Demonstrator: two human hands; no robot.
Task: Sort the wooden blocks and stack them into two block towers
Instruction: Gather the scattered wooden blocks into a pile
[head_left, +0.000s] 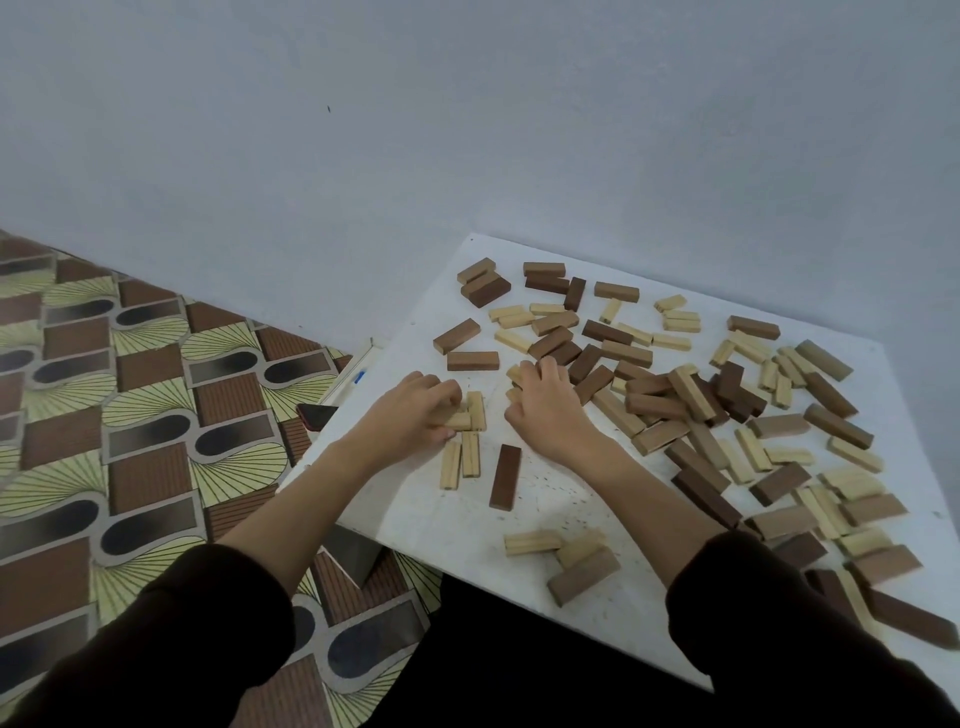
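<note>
Several light and dark wooden blocks lie scattered over a white board. My left hand grips a light block at the board's left side, next to another light block. Two more light blocks lie side by side just below it. My right hand is curled over light blocks at the edge of the central heap, with its fingertips hidden among them. A single dark block lies between my forearms.
The board lies on a patterned floor mat against a plain grey wall. A dense block pile fills the board's right half. A dark phone-like object sticks out from under the board's left edge.
</note>
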